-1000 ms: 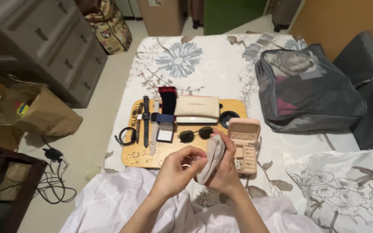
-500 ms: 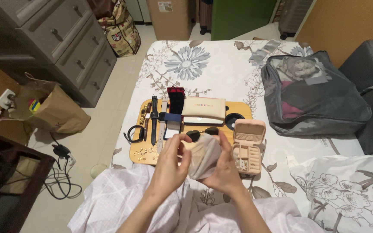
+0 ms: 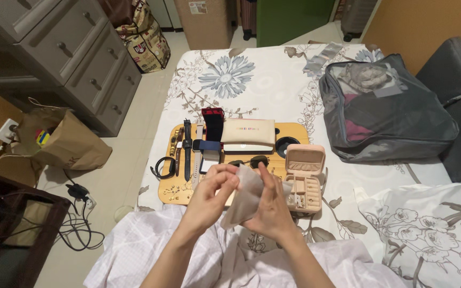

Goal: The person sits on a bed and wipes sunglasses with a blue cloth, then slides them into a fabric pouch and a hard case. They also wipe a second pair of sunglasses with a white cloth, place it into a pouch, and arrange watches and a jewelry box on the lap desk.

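Both my hands hold a small beige cloth pouch [image 3: 245,196] in front of me, above the near edge of a wooden lap tray [image 3: 169,188]. My left hand [image 3: 208,200] pinches its upper left corner. My right hand [image 3: 271,205] grips it from the right, fingers spread behind it. On the tray lie several watches [image 3: 188,149], dark sunglasses [image 3: 252,160] partly hidden by my hands, a cream zip pouch [image 3: 247,132], a small white box [image 3: 211,156] and an open pink jewellery box [image 3: 303,178].
The tray rests on a floral bedsheet [image 3: 252,85]. A grey mesh packing bag [image 3: 382,106] lies at the right, a grey drawer chest [image 3: 70,53] at the left, a brown paper bag [image 3: 62,141] and cables [image 3: 76,229] on the floor.
My hands have shifted the pouch from bunched between both palms to held up by its corner, hanging lower and flatter. The view moved slightly.
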